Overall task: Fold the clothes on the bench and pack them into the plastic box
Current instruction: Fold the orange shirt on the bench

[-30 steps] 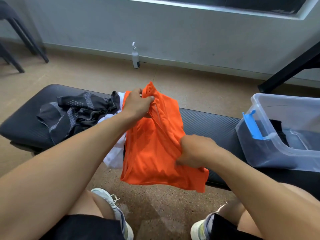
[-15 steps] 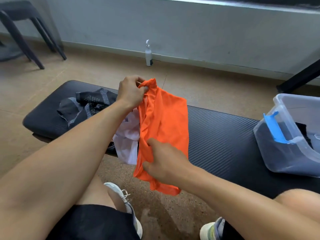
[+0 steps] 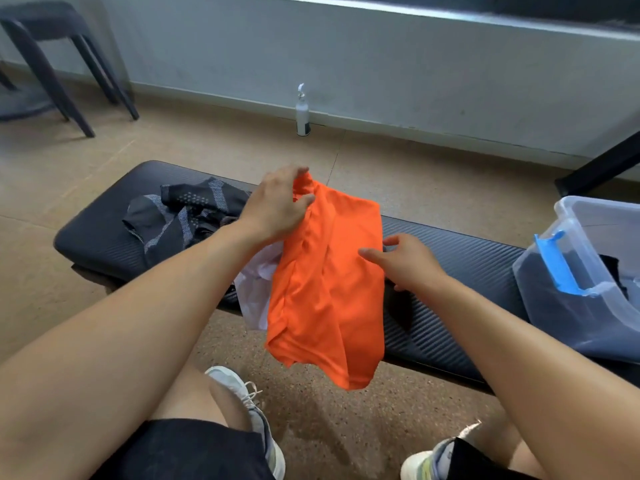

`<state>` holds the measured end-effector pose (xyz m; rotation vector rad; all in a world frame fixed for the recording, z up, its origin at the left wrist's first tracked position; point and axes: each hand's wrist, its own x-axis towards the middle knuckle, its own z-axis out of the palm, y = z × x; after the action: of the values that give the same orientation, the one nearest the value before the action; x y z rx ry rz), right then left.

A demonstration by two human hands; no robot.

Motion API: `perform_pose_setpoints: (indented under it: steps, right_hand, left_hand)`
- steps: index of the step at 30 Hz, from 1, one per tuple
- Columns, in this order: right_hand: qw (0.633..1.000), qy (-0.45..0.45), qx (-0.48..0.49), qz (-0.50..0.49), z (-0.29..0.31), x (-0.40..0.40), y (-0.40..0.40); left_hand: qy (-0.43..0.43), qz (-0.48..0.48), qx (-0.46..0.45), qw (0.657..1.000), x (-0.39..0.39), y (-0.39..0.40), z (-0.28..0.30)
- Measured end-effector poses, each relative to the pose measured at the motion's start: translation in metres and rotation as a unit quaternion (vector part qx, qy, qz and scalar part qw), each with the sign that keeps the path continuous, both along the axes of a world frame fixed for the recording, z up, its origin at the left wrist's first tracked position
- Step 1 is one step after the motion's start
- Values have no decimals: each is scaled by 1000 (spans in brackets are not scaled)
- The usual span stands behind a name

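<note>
An orange garment (image 3: 329, 289) hangs in front of the black padded bench (image 3: 467, 258), partly folded lengthwise. My left hand (image 3: 280, 206) grips its top edge. My right hand (image 3: 408, 261) is at its right edge, thumb on the front of the cloth and fingers behind it. A white garment (image 3: 256, 289) hangs off the bench behind the orange one. At the bench's left end lies a crumpled dark grey patterned garment (image 3: 180, 216). The clear plastic box (image 3: 588, 216) with a blue latch (image 3: 554, 261) stands on the bench's right end, with dark clothing inside.
A white spray bottle (image 3: 302, 112) stands on the floor by the wall behind the bench. A dark stool (image 3: 52, 46) is at the far left, and a black slanted leg (image 3: 606, 164) at the far right. My knees and shoes (image 3: 242, 386) are below the bench's front edge.
My right hand let go of the orange garment's lower part and moved up to its right edge. The garment now hangs wider and flatter. My left hand kept its hold at the top.
</note>
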<state>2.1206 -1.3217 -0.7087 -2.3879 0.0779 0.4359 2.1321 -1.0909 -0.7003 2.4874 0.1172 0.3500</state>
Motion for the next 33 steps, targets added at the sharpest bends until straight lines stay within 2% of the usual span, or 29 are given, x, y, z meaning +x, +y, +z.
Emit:
perform_pose_setpoints:
  steps: [2,4,9,14,17,19,22,24,28,33]
  right_hand:
    - [999,24,39,-6,-4,0,4]
    - [999,5,47,-23,-9,1,10]
    - [999,-13,24,-38,0,14,-2]
    - [989,-68,-131,-6,15,23,-44]
    - [974,-48,-220,7,17,22,-59]
    - [962,-66,-265,21,15,20,-59]
    - [954,-123,-258,93,15,13,-46]
    - [949,-103,-237,183,11,10,-37]
    - [933,-32,-231,275,-9,7,-26]
    - [924,-10,-241,296,-14,3,-15]
  left_hand:
    - [15,36,-12,999,-1,0,0]
    - [15,72,-31,997,-1,5,-1]
    - [63,33,-4,997,-3,15,-13]
    - [82,3,58,995,3,23,-29]
    - [108,-24,184,977,3,19,-30]
    - [100,-59,264,958,1,9,-26]
    - [81,-142,305,938,-3,-10,-20]
    - [110,-171,302,931,-4,-20,-21]
    - [127,-148,295,935,-2,-22,-19]
    - [138,-127,385,904,-3,-6,-10]
